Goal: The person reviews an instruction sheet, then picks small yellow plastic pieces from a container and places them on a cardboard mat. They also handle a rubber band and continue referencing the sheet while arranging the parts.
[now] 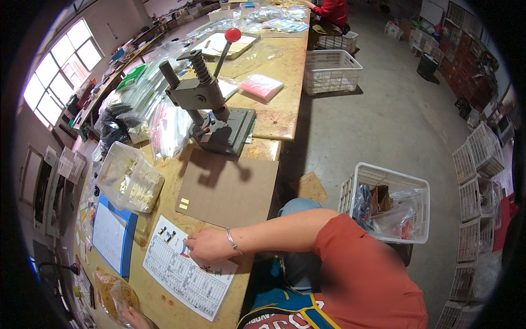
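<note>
My right hand [208, 245], with a silver bangle at the wrist, rests over the upper part of a printed sheet [181, 271] that bears pictures and a table. Its fingertips are curled at the paper; whether they hold anything is hidden. At the lower left, my left hand [133, 316] touches a clear plastic bag of yellow-brown rubber bands [107, 286]; its grip cannot be made out. A brown cardboard sheet [230, 189] with two small yellow pieces [183, 203] lies beyond the printed sheet. A blue folder [127, 242] with white paper lies to the left.
A manual arbor press [201, 90] with a red-knobbed lever stands behind the cardboard. A clear plastic bin [131, 181] of small yellowish pieces stands at the left, near piled plastic bags [168, 129]. White crates [386, 172] stand on the floor. A person in red [332, 14] sits at the far table end.
</note>
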Demonstrator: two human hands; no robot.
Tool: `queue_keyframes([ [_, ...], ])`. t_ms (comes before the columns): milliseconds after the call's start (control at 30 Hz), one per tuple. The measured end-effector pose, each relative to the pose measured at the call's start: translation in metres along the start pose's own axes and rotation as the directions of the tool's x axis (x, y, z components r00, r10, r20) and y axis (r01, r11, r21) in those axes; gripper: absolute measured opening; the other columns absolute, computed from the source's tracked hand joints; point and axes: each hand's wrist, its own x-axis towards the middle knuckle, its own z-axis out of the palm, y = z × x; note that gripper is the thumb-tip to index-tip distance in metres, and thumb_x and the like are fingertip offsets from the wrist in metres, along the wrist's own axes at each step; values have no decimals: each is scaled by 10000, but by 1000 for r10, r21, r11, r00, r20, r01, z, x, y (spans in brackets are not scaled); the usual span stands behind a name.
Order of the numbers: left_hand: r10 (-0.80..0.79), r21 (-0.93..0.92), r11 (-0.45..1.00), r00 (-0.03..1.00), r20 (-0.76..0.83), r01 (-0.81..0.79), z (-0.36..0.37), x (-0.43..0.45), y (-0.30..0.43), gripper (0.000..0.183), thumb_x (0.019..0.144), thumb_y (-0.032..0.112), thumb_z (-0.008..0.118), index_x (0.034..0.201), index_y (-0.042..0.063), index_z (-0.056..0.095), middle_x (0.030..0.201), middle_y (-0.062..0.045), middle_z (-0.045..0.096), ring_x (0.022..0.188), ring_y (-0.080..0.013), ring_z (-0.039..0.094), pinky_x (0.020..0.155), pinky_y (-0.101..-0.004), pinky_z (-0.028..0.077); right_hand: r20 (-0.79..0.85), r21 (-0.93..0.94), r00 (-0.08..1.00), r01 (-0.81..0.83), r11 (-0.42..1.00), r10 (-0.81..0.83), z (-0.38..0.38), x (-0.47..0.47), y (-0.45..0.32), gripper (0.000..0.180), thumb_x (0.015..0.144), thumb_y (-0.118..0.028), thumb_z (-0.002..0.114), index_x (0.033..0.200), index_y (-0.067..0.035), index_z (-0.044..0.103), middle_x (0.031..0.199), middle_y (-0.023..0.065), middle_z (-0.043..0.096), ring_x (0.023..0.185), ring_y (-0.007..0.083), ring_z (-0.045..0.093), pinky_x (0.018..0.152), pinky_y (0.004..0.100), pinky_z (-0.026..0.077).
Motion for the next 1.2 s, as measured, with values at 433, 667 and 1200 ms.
queue_keyframes([
  [433,405,913,-267,824,396,-307,-45,19,-15,976,747,247,823,1569,71,326,1573,-296,325,1455,-481,292,1212,-543,239,-138,48,990,38,998,-31,-3,-5,-1,214,829,-193,633,916,-14,711,1176,187,627,1081,334,634,903,426,542],
  [667,339,987,-142,932,126,-82,-21,56,-3,1124,753,465,828,1608,91,202,1638,-218,256,1509,-410,227,1229,-525,194,2,-57,997,74,996,-74,-22,1,-7,291,876,-152,597,1147,-54,641,1357,179,562,1259,338,565,962,412,521],
  [1200,419,946,-300,874,245,-122,28,48,40,445,822,182,749,1252,139,642,1422,-199,475,1270,-418,488,1050,-473,446,113,-74,994,1,997,7,-34,10,-16,508,786,-157,765,1276,-106,638,1417,154,558,1283,352,549,1019,434,498],
])
